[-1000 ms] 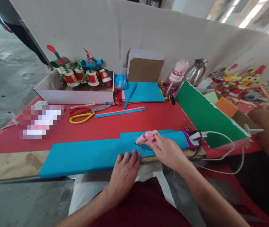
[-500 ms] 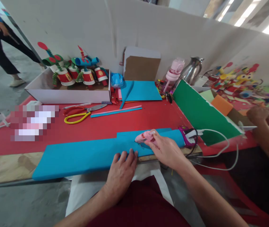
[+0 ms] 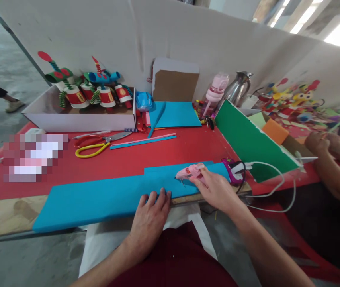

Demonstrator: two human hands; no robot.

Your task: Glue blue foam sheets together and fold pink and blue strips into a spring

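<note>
Blue paper [image 3: 89, 199] lies along the near edge of the table, and I take it as my landmark. From my remote seat I see the pink glue gun [image 3: 188, 172] over its right-hand part, nozzle pointing left and down; whether the tip touches the paper, I cannot tell. The right hand [image 3: 217, 191] has its fingers wrapped around the gun's handle. The left hand [image 3: 150, 217] grips nothing: its fingers are extended, slightly apart, their tips resting on the paper's near edge, close to the nozzle.

For a neat bead I would want the gun drawn at an even pace, tip low, squeeze light and steady. The left fingertips should press the paper flat yet keep out of the nozzle's path, since the glue may be hot. The white cord [image 3: 279, 171] loops beyond the paper's right end; I would leave it slack. The scissors [image 3: 94, 150] and thin strips [image 3: 143, 142] lie behind the paper, apart from it.
</note>
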